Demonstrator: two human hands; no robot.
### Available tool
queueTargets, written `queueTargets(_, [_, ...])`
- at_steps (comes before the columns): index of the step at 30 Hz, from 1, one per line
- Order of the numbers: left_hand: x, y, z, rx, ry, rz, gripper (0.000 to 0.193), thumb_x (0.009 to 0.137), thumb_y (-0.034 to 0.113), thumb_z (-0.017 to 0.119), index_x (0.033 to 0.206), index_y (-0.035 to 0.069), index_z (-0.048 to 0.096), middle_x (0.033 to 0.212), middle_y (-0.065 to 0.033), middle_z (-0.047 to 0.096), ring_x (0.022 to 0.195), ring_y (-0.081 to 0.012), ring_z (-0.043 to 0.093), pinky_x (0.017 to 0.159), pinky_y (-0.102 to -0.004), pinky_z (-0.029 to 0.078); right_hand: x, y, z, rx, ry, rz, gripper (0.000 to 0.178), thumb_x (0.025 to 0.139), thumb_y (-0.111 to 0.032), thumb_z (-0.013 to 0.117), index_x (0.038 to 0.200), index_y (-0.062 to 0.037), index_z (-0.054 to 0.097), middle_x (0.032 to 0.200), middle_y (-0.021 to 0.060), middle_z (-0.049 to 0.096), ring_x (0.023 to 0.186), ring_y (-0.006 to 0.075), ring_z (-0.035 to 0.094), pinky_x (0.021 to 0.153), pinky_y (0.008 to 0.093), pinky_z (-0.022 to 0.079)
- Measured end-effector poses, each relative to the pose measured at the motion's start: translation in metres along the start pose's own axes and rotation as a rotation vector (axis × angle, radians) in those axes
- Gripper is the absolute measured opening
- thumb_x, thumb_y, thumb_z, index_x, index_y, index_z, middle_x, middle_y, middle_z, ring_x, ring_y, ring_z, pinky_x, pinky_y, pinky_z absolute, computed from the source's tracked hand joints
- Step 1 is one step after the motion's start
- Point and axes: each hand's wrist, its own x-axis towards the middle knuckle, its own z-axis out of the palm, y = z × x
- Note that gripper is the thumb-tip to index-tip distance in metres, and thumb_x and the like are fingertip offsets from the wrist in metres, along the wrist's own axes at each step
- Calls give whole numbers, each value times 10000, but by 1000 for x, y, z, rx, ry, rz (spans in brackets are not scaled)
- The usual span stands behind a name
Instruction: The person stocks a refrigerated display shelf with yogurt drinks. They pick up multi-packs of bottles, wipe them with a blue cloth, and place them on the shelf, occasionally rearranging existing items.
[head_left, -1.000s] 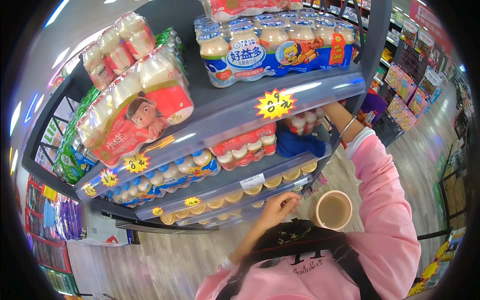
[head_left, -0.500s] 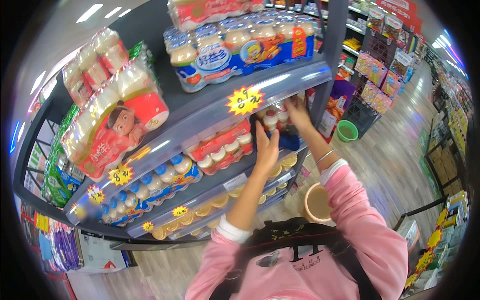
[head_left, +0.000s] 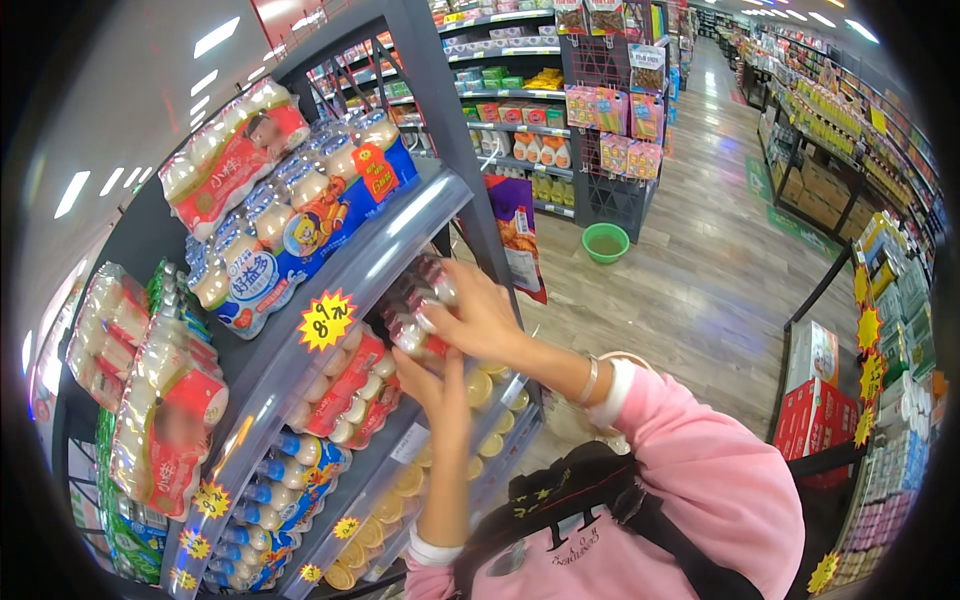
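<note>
On the second shelf, a shrink-wrapped pack of small bottles with dark reddish tops [head_left: 408, 300] is between my hands. My right hand [head_left: 478, 315] reaches over the pack's right side, its fingers closed on the bottles. Below it, my left hand [head_left: 432, 385] holds the near lower side, thumb raised and fingers partly hidden. Just left of that hand, red-wrapped packs of cream-coloured bottles [head_left: 345, 385] are stacked. The shelf's clear front strip [head_left: 400, 235] runs above both hands, carrying a yellow starburst price tag [head_left: 327, 320].
Blue-wrapped bottle packs [head_left: 300, 225] and red ones [head_left: 170, 420] fill the top shelf. Round yellow-topped items [head_left: 385, 510] line a lower shelf. A dark shelf post [head_left: 480, 200] stands beyond my right hand. A green basin [head_left: 605, 242] sits on the aisle floor.
My view has swung to the right, showing more of the aisle. My hands have come closer together around the pack, the right one now closed over it.
</note>
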Motion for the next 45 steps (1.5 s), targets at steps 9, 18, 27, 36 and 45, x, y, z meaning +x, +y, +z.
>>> queueTargets(9, [-39, -19, 1, 36, 126, 209, 611, 871, 245, 652, 1327, -28, 351, 1275, -222, 408, 1162, -350, 385, 1012, -460, 279, -57, 58, -51, 1012, -325, 913, 518, 880, -471, 616, 1229, -105, 505, 1174, 68, 559, 1011, 179, 559, 904, 388, 432])
queueTargets(18, [-76, -13, 10, 99, 144, 208, 588, 843, 171, 687, 1303, -5, 364, 1358, -187, 343, 1267, -296, 366, 1056, -394, 316, -96, 107, -26, 1355, -431, 862, 510, 828, -281, 635, 1288, -114, 495, 1242, 48, 549, 1182, 232, 497, 982, 512, 413])
queueTargets(27, [-183, 23, -19, -369, -164, -209, 1208, 713, 354, 821, 1491, 41, -49, 1497, -182, 148, 1407, -303, 167, 1123, -442, 240, -148, 95, -92, 1352, -736, 733, 774, 700, -107, 635, 1409, -12, 340, 1300, 152, 509, 1215, 289, 497, 1036, 429, 395])
queueTargets(36, [-240, 52, -84, -1282, 245, -203, 937, 773, 236, 726, 1482, 26, 149, 1492, -128, 272, 1360, -280, 316, 1127, -431, 259, -125, -12, -94, 1354, -1254, 145, 1123, 727, -519, 717, 1484, 37, 102, 1496, 197, 274, 1353, 305, 333, 1058, 435, 316])
queueTargets(45, [-173, 170, -317, -507, 739, 366, 379, 904, 283, 471, 1192, 46, 544, 1101, -74, 625, 1009, -221, 620, 876, -413, 504, -137, -41, -49, 1245, -1507, -177, 408, 851, -70, 635, 1236, 26, 542, 1265, 148, 501, 1039, 250, 613, 900, 367, 487])
